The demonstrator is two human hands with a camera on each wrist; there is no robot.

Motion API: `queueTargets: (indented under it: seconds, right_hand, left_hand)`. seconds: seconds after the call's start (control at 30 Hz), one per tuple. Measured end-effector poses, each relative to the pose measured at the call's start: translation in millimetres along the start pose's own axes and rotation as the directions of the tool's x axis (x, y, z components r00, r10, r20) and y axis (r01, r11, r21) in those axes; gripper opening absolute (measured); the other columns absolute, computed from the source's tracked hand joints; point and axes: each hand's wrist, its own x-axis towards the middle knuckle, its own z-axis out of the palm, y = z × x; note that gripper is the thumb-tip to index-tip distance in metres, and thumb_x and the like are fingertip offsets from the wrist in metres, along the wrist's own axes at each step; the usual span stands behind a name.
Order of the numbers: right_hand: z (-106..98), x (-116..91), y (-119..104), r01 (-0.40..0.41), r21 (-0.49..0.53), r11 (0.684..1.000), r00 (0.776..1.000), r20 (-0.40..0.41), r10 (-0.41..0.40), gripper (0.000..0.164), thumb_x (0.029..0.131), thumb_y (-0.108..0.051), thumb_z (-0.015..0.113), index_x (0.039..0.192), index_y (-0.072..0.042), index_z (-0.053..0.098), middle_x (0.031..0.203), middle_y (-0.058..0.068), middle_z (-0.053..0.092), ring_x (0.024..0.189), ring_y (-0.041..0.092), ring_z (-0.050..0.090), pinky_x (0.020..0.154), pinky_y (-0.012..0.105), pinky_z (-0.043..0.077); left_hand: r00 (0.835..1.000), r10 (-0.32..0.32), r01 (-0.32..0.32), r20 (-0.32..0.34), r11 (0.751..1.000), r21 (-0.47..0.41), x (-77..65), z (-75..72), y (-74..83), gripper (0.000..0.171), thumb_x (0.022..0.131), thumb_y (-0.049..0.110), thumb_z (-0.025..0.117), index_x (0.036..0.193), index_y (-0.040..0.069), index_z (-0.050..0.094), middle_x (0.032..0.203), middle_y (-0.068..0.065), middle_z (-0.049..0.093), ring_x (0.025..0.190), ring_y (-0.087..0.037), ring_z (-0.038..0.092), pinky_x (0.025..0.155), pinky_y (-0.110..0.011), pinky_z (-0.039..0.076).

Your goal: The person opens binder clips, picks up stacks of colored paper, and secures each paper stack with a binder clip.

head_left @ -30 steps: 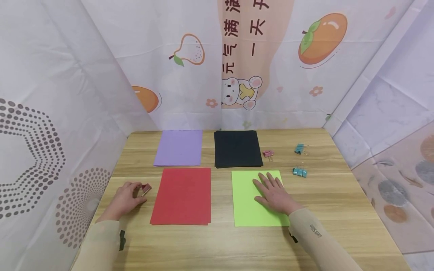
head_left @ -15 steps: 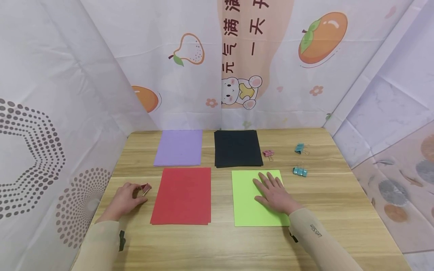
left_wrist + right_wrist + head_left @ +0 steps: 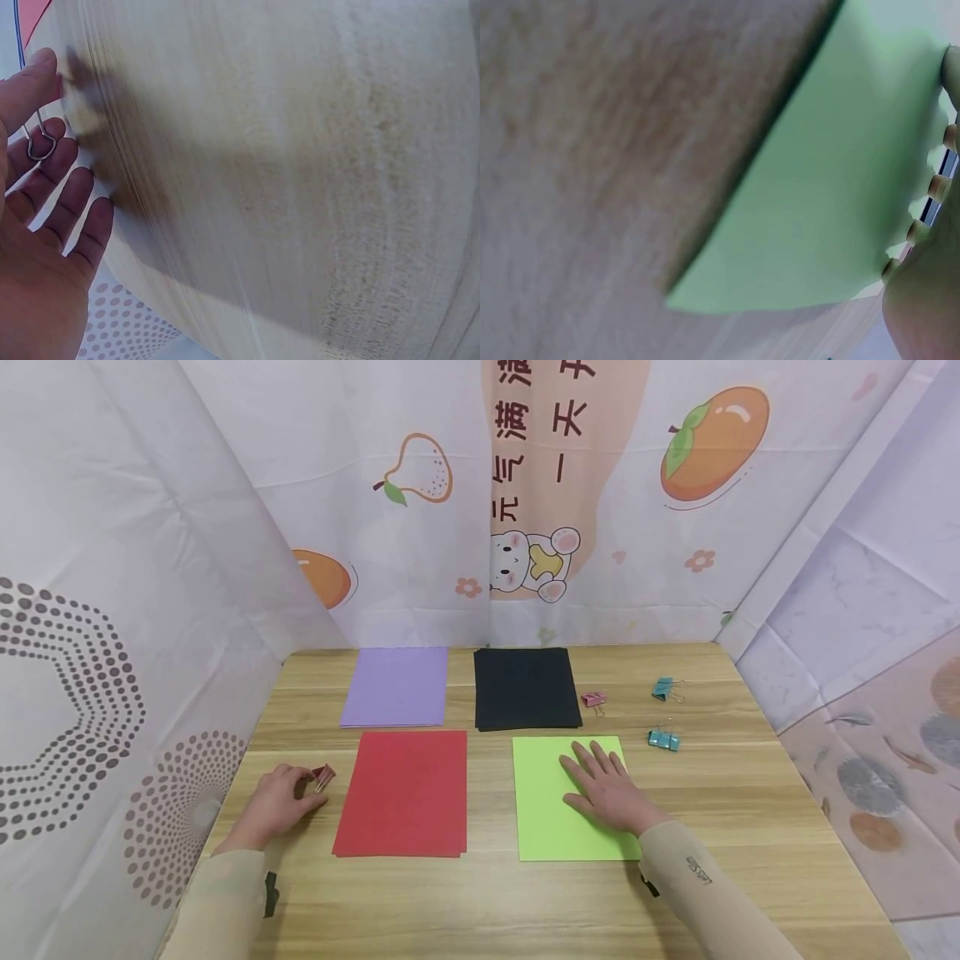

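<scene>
Left of the red paper stack point(image 3: 405, 793), my left hand point(image 3: 273, 806) pinches a dark red binder clip point(image 3: 324, 776) between thumb and fingers. The left wrist view shows the clip's wire handle point(image 3: 41, 156) by the thumb and index finger, with the other fingers spread loosely. My right hand point(image 3: 611, 795) lies flat on the lime green paper stack point(image 3: 542, 802), fingers spread and straight. In the right wrist view, the green paper point(image 3: 817, 217) has one corner towards the camera, and the fingers touch its far side.
Purple paper point(image 3: 396, 687) and black paper point(image 3: 525, 689) lie along the back of the wooden table point(image 3: 480, 910). To the right are a pink binder clip point(image 3: 593, 700) and two teal binder clips, one behind point(image 3: 662, 689) and one nearer point(image 3: 663, 741). Printed curtains point(image 3: 420, 560) surround the table.
</scene>
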Motion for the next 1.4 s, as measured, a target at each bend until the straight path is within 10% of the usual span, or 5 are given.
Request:
queueTargets:
  seconds: [0.77, 1.4]
  right_hand:
    - [3.1, 0.0, 1.9, -0.013, 0.016, 1.0, 1.0, 0.02, 0.012, 0.065, 0.094, -0.049, 0.046, 0.147, -0.014, 0.028, 0.153, 0.014, 0.015, 0.137, 0.042, 0.009, 0.105, 0.061, 0.012]
    - [3.8, -0.7, 2.1, 0.014, 0.026, 1.0, 1.0, -0.019, -0.013, 0.064, 0.093, -0.046, 0.049, 0.145, -0.012, 0.032, 0.151, 0.017, 0.019, 0.136, 0.044, 0.012, 0.103, 0.063, 0.014]
  left_hand:
    - [1.0, 0.018, -0.019, -0.026, 1.0, -0.02, 0.4, -6.0, 6.2, 0.028, 0.081, 0.029, 0.071, 0.091, 0.005, 0.062, 0.074, -0.002, 0.052, 0.071, -0.02, 0.046, 0.061, -0.033, 0.038]
    - [0.996, 0.049, -0.049, -0.074, 0.999, 0.006, -3.3, -9.4, 14.3, 0.044, 0.085, 0.03, 0.066, 0.111, -0.004, 0.059, 0.1, -0.019, 0.061, 0.093, -0.035, 0.048, 0.077, -0.052, 0.043]
